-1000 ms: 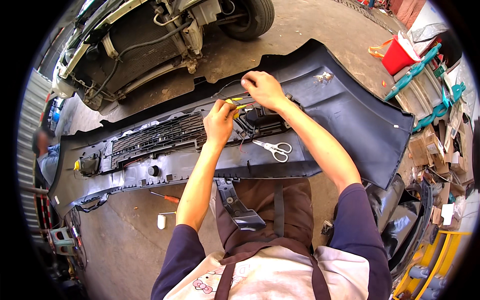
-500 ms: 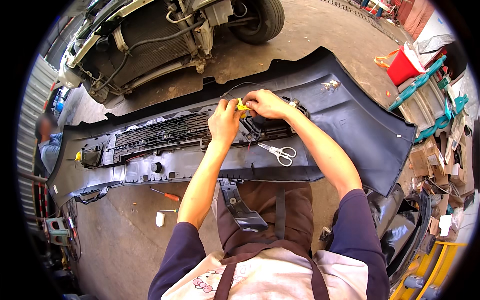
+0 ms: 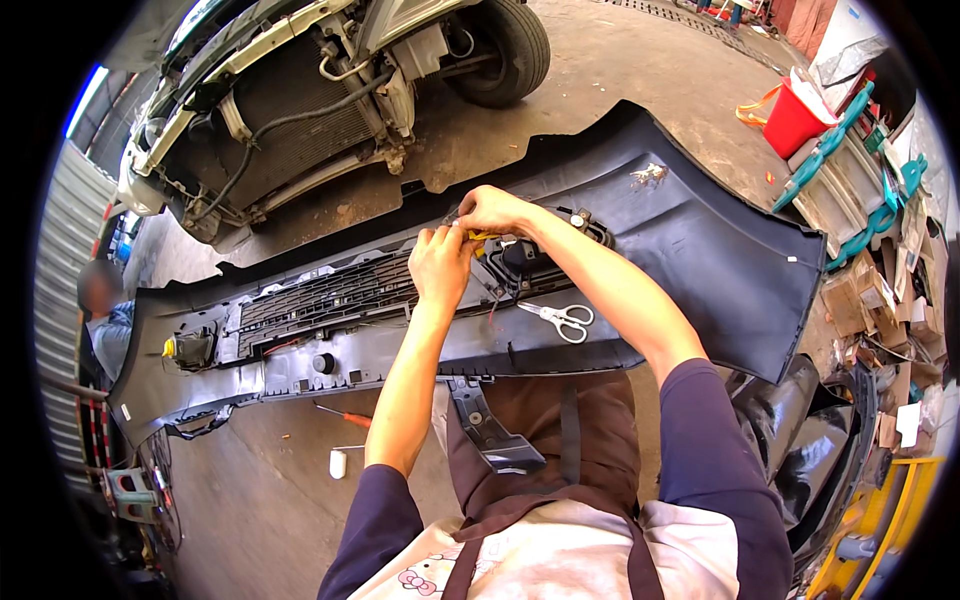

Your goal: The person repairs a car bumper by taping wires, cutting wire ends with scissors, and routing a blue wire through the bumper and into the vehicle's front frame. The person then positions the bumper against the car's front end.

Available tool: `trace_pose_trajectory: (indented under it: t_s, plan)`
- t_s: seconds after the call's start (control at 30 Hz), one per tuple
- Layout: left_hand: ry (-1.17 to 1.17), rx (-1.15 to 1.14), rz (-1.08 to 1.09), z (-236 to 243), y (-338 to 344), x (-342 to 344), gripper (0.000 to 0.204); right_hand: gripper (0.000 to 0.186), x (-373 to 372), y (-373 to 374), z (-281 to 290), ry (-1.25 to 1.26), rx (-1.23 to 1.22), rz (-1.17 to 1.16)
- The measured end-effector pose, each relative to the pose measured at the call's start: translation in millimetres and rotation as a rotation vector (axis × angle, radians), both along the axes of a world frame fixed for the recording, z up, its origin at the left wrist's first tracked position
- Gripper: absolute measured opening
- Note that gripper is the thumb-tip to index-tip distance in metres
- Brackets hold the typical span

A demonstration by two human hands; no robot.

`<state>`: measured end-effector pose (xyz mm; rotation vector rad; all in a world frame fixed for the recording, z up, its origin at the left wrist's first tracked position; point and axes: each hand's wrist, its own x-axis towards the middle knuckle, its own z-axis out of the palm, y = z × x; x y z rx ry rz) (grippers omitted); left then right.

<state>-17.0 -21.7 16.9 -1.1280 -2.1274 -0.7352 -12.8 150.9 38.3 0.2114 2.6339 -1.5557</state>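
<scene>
Both my hands meet over a large black car bumper (image 3: 715, 270), which lies inner side up in front of me. The fingers of my left hand (image 3: 440, 262) are closed in a pinch. Close against them, my right hand (image 3: 495, 212) also pinches, palm down. Between the fingertips shows a small yellow piece (image 3: 480, 236), mostly covered, its kind unclear. A lamp unit (image 3: 525, 258) sits in the bumper just right of my hands, and the mesh grille (image 3: 330, 300) to their left. White-handled scissors (image 3: 562, 320) lie on the bumper below my right forearm.
A black bracket (image 3: 485, 420) juts toward me from the bumper's near edge. On the floor lie a screwdriver (image 3: 356, 419) and a small white container (image 3: 338, 463). Beyond stands a car (image 3: 300, 120) with its front stripped. A person (image 3: 112, 330) is at far left, a red bucket (image 3: 800, 118) at right.
My hands have drawn closer together and shifted slightly left; less of the yellow piece shows. The whole view has turned a little.
</scene>
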Motion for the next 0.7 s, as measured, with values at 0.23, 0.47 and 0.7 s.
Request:
trace_pose_trajectory:
  t_s: [0.23,0.47,0.7]
  plan:
    - [-0.129,-0.059,-0.127,6.0,-10.9,-10.4,0.02,0.035,4.9,0.1,-15.4,0.171,-0.39,-0.37]
    - [-0.383,-0.103,-0.086,4.8,-13.1,-10.4,0.022,0.029,24.4,-2.8,-7.4,0.29,-0.625,-0.466]
    - [-0.145,-0.176,-0.161,21.6,-16.4,-9.9,0.015,0.033,30.8,1.3,5.1,0.188,-0.453,-0.296]
